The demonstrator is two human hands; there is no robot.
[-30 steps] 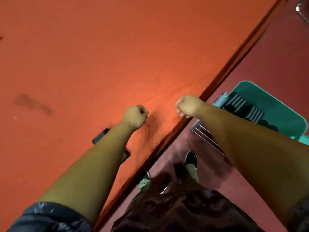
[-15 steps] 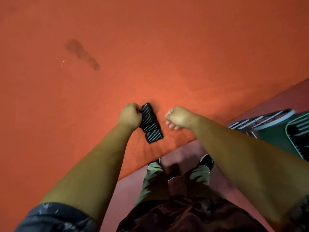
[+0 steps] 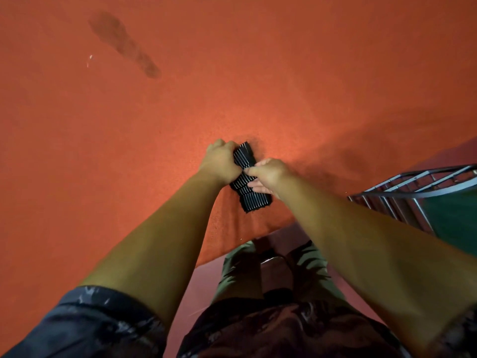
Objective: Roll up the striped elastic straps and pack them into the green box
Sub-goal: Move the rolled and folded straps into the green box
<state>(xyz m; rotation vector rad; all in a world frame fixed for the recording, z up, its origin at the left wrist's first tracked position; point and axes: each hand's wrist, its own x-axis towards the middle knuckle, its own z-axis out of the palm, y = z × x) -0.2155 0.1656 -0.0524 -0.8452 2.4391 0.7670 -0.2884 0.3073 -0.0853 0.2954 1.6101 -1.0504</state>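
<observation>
an indoor work spot of a plain sort (home or workshop, the view cannot settle it): a wide table covered in orange-red felt-like cloth (image 3: 284, 73) that bears a long dark stain (image 3: 126, 45), a smooth dark red floor (image 3: 196, 293) below its edge, and a grey metal wire rack (image 3: 413, 182) near the table at the right.
</observation>
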